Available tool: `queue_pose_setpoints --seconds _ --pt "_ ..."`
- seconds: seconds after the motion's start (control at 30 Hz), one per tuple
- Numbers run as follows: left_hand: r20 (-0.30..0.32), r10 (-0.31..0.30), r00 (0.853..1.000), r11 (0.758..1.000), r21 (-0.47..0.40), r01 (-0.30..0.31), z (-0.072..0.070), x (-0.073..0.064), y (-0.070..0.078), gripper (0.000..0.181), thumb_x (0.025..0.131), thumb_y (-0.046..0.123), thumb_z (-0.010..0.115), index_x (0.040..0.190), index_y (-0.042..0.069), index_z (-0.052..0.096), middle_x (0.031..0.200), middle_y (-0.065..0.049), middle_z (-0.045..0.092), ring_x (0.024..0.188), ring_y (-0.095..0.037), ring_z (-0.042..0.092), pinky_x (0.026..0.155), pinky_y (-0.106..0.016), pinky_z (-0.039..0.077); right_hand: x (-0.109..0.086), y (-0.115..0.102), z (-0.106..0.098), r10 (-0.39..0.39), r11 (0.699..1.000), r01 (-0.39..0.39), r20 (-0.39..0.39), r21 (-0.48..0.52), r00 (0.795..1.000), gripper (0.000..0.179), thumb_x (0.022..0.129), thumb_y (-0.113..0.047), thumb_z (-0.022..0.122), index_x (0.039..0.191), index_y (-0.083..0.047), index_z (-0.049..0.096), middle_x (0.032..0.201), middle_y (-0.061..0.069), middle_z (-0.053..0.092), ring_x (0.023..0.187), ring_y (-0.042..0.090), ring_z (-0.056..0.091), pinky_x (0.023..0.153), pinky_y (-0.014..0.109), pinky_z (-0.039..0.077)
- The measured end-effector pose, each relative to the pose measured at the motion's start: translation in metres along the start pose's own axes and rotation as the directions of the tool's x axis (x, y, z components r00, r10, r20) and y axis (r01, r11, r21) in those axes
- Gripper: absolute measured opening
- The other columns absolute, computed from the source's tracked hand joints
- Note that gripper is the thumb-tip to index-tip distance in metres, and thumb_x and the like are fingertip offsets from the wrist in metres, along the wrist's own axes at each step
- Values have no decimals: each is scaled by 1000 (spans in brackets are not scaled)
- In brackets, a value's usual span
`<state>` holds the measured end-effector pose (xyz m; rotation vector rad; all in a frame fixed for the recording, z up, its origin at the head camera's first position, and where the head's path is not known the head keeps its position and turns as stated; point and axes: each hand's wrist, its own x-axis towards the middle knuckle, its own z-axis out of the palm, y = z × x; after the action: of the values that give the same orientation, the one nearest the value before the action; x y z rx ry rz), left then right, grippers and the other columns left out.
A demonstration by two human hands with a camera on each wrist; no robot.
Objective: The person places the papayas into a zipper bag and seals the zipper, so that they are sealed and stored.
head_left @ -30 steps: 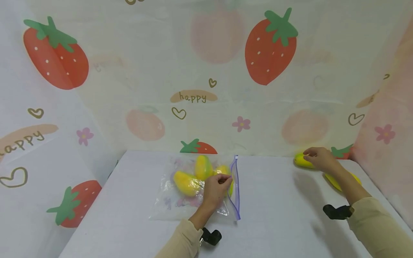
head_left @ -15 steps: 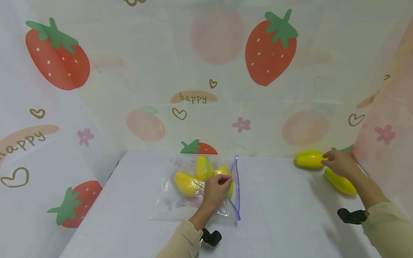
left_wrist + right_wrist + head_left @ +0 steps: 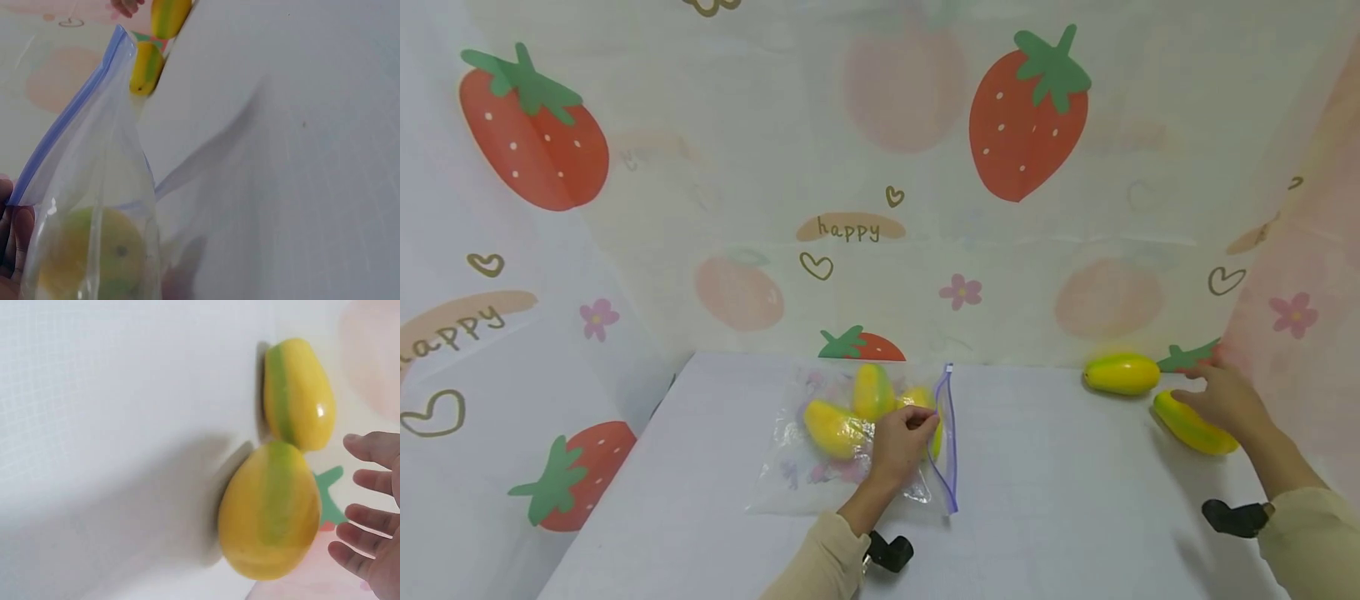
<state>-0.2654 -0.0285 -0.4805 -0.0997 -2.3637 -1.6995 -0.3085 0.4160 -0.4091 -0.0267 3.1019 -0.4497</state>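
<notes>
A clear zip bag with a purple zip edge lies on the table, holding several yellow-green fruits shaped like mangoes or papayas. My left hand pinches the bag's upper film beside its mouth on the right; the left wrist view shows the mouth raised at the fingers. At the far right, two more such fruits lie near each other: a back one and a nearer one. Over the nearer fruit hovers my right hand. Its spread fingers stand apart from both fruits in the right wrist view.
A white cloth covers the table. Fabric walls printed with strawberries rise at the back, left and right, the right wall standing close to my right hand. Black wrist camera mounts jut out beside both sleeves.
My right hand has moved right and nearer, from over the back fruit to over the nearer one, uncovering the back fruit. The left hand and the bag stay put.
</notes>
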Motion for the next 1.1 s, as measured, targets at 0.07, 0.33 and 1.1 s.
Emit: queue_pose_setpoints --seconds 0.07,0.33,1.1 --pt "1 0 1000 1000 -3 0 0 0 1 14 87 17 70 89 5 76 79 -7 73 67 -5 57 62 -16 49 -1 4 2 -3 1000 3 -3 -1 1000 60 90 -31 62 122 19 48 121 45 45 103 57 43 90 69 37" --pt "0 1 1000 1000 -1 -1 1 1 0 15 87 18 70 88 5 76 80 -7 73 68 -5 58 63 -16 49 -3 25 14 35 999 -34 30 -22 999 77 89 -43 63 124 21 40 117 50 42 101 63 39 89 71 36" --pt "1 -3 1000 1000 -6 3 -1 -1 -2 15 88 19 70 90 5 76 82 -7 73 69 -5 58 64 -17 50 -10 32 30 91 991 -100 100 94 991 88 91 -48 59 130 24 29 124 50 36 106 59 42 92 68 38"
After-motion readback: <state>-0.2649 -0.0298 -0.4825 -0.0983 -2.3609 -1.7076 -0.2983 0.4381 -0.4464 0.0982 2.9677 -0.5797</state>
